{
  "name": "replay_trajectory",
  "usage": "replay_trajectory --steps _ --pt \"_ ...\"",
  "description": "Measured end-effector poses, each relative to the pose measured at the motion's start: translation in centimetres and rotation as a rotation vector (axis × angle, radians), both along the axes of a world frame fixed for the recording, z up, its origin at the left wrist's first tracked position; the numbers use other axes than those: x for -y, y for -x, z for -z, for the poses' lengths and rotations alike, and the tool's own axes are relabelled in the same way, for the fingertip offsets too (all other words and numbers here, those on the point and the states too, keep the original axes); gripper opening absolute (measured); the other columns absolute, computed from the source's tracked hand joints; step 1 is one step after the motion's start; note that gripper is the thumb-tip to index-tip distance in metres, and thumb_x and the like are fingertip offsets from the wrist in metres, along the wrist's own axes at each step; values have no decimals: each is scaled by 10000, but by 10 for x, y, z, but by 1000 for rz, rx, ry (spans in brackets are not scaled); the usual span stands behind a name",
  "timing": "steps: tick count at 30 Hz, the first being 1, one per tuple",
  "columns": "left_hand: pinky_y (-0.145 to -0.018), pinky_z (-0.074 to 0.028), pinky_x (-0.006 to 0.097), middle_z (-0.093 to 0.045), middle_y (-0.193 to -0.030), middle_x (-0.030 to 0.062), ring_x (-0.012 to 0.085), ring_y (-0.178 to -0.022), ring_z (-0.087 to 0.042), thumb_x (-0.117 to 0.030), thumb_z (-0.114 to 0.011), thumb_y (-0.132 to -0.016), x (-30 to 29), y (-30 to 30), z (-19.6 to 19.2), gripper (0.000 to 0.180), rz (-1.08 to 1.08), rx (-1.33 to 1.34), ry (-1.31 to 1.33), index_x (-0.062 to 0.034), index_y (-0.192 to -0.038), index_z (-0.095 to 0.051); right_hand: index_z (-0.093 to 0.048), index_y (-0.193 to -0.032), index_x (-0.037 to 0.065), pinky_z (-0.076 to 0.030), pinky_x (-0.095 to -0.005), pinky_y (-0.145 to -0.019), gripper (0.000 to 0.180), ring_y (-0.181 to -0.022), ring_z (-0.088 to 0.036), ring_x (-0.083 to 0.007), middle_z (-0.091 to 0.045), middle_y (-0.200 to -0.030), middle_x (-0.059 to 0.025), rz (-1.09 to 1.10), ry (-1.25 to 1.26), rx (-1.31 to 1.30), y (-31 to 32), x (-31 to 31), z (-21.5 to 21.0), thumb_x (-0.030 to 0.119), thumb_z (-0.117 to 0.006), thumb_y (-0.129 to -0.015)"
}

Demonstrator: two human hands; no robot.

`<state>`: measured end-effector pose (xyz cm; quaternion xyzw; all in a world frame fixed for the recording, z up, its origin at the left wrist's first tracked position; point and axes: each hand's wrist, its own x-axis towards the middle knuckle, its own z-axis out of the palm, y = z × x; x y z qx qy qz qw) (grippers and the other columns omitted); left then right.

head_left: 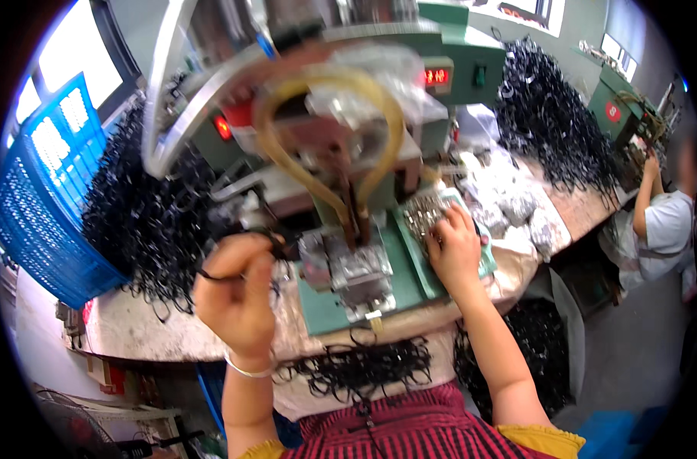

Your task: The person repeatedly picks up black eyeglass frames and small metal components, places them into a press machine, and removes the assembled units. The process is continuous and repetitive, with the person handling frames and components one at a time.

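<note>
My left hand (241, 294) is closed on a thin black curved strip (276, 243), left of the machine's metal fixture (360, 268). Part of the strip loops by the fingers; its far end is blurred. My right hand (455, 249) rests over a green tray (429, 279) of small shiny metal parts (423, 214). Its fingers are bent down among the parts and look pinched together, but what lies between them is hidden. Two copper-coloured electrodes (355, 222) of the machine point down onto the fixture, between my hands. A curved yellowish hose (398, 126) arches above them.
Large heaps of black strips (149, 222) lie left, with another heap (551, 122) at back right. A blue plastic basket (54, 206) stands at far left. Clear bags of metal parts (513, 206) sit beyond the tray. More strips (364, 367) cover my lap. A co-worker (662, 229) works at right.
</note>
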<state>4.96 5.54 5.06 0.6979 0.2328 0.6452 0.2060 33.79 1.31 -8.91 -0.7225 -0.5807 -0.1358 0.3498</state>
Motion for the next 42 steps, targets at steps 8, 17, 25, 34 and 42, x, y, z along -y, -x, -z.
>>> replay_trajectory --steps 8,17,25,34,42 --pt "-819 -492 280 -671 -991 155 173 -857 -597 -9 -638 -934 -4 8 11 117 29 40 -49 55 -1032 -641 -748 -1087 22 -478 -221 -818 180 -887 -633 -79 -730 -1016 -45 10 -360 -1166 1 34 2 107 -668 -950" --pt "-768 -514 354 -625 -932 134 215 -837 -604 -5 -512 -980 30 23 17 58 47 -131 -89 -1 -961 -566 -731 -972 -9 -512 -281 -811 156 -879 -665 -163 -727 -940 -82 -334 -279 -999 53 10 -59 31 -733 -821" --pt "-769 -547 341 -606 -965 146 227 -869 -595 -84 -551 -1000 20 24 17 102 90 26 -72 16 -976 -549 -549 -1194 -34 -509 -260 -837 453 -893 -658 -131 -671 -1032 -87 -604 -331 -1050 111 -1 -68 15 -773 -804" --pt "-807 -525 288 -669 -922 150 203 -869 -652 38 -652 -902 0 6 -2 63 125 157 81 60 -959 -635 -517 -1190 -40 -506 -257 -826 454 -897 -662 -121 -669 -1068 -106 -622 -349 -1151 115 0 -63 -27 -760 -807" --pt "-692 -479 284 -736 -934 148 193 -821 -689 23 -675 -834 19 11 14 95 221 54 120 9 -922 -709 -370 -1409 -34 -399 -359 -1057 676 -1215 -554 -229 -582 -1274 -176 -697 -73 -1075 104 41 -104 -19 -695 -817"
